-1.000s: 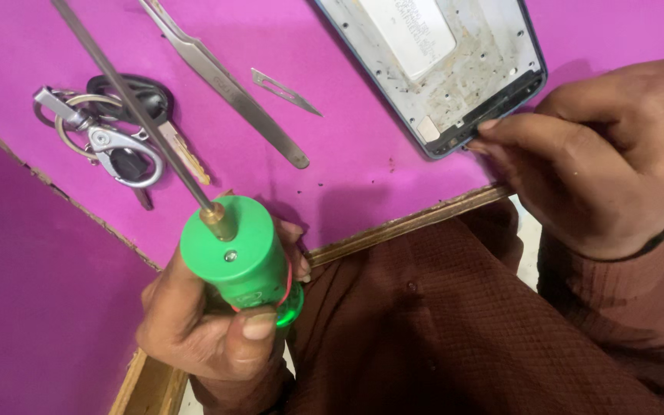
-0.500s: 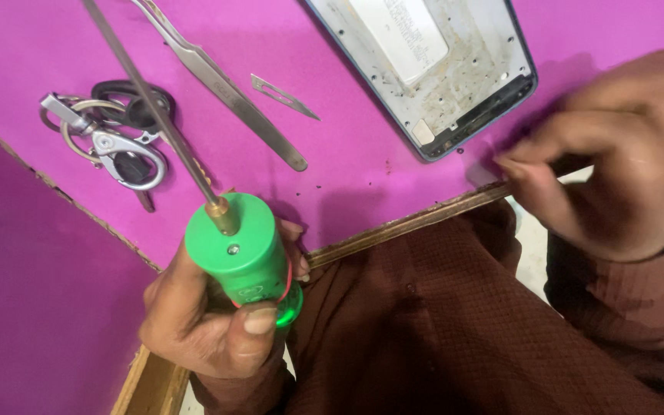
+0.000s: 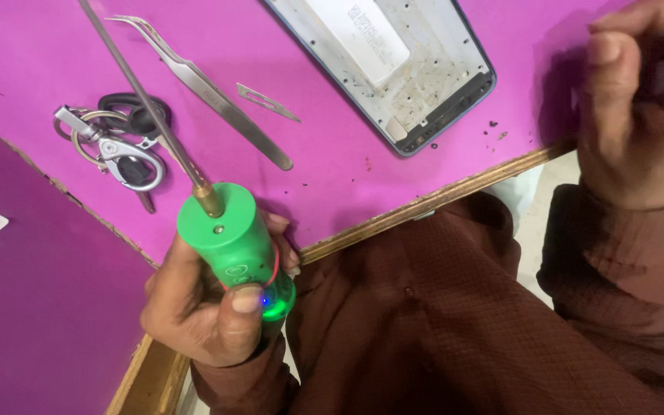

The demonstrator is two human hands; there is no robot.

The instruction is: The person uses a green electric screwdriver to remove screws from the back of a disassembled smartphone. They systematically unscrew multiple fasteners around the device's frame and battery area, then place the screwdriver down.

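Left hand (image 3: pixel 205 311) wrapped tight around a green cylindrical tool handle (image 3: pixel 232 246), thumb pressed on its lower end next to a small lit green/blue light. Handle sits over the near edge of the tabletop (image 3: pixel 32 54), tilted, with a thin metal shaft (image 3: pixel 144 100) coming out of a brass collar at its top and running up-left out of frame. Shaft passes over the key bunch.

Right hand (image 3: pixel 639 107) at far right, off the tabletop edge, fingers curled in, thumb and forefinger pinched together. Can't tell whether anything is between them; too small or hidden. It touches nothing on the tabletop.

On the pink tabletop:
- Phone frame (image 3: pixel 393 69), back side up, blue rim, whitish inner plate with screw holes and a pale rectangular label. Lies at an angle, top end cut off by the picture edge, lower corner near the wooden tabletop edge. Dark specks scattered just beside that corner.
- Metal tweezers (image 3: pixel 209 96) with curved tip, lying diagonally left of the frame.
- Small scalpel blade (image 3: pixel 267 102), loose, between tweezers and phone frame, touching neither.
- Key bunch (image 3: pixel 117 142) with carabiner clip and black key head, left of the tweezers, well apart from the frame.

Brown sleeves and shirt fill the bottom right.
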